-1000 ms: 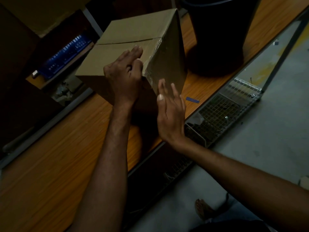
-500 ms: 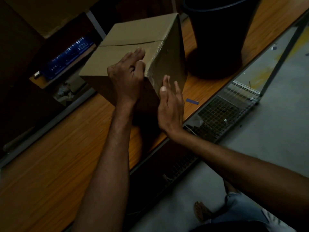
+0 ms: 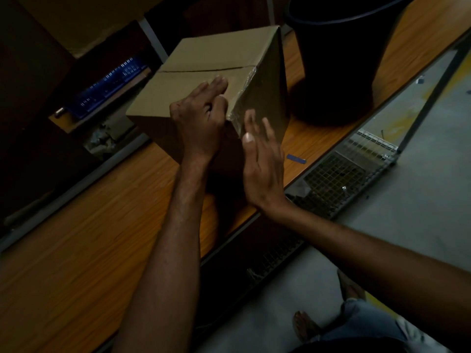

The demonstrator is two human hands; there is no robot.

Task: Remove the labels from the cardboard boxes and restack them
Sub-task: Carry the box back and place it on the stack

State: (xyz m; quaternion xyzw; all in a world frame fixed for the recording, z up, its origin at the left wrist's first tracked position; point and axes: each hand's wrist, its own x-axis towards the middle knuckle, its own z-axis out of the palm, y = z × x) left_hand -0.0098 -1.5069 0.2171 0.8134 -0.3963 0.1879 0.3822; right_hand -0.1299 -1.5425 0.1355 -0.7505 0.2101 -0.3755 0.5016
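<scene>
We see the cardboard box (image 3: 211, 62) standing on the desk (image 3: 76, 250) close to its near edge, just beside a black bucket (image 3: 339, 59). Our left hand (image 3: 201, 121) rests on the box's top by the taped corner, fingers (image 3: 219, 82) stretched flat. Our right hand (image 3: 262, 159) lies open against the box's side, holding nothing.

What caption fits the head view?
Left hand rests on a brown cardboard box; right hand open beside its taped edge.
</scene>
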